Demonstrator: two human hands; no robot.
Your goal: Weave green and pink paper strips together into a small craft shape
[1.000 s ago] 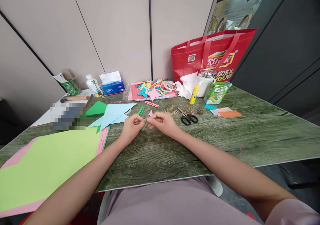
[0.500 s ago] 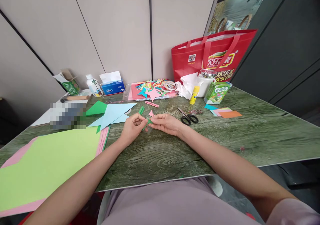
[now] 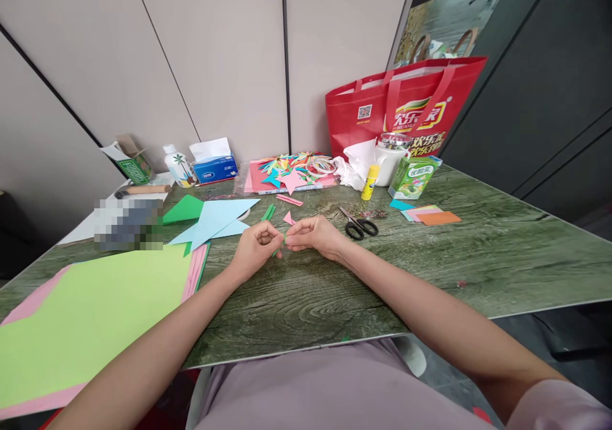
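Between my fingertips is a small green paper piece (image 3: 285,239), mostly hidden by them. My left hand (image 3: 259,246) pinches it from the left, and my right hand (image 3: 315,236) pinches it from the right. Both hands are closed just above the table. Right behind them lie a small pink paper triangle (image 3: 288,218) and some folded green paper strips (image 3: 268,212). Farther back are pink paper strips (image 3: 289,199). A pair of black-handled scissors (image 3: 361,227) rests to the right of my right hand.
Light blue paper (image 3: 217,218) and a stack of large green sheets (image 3: 105,315) lie on the left. Toward the back stand a tissue box (image 3: 215,167), a yellow glue stick (image 3: 370,183), a white mug (image 3: 386,162), a green carton (image 3: 415,178) and a red bag (image 3: 363,124). Coloured paper pieces (image 3: 440,218) lie right.
My fingers have shifted slightly around the green paper piece, and less of it shows now. The view has moved a little; the things on the table lie as before.
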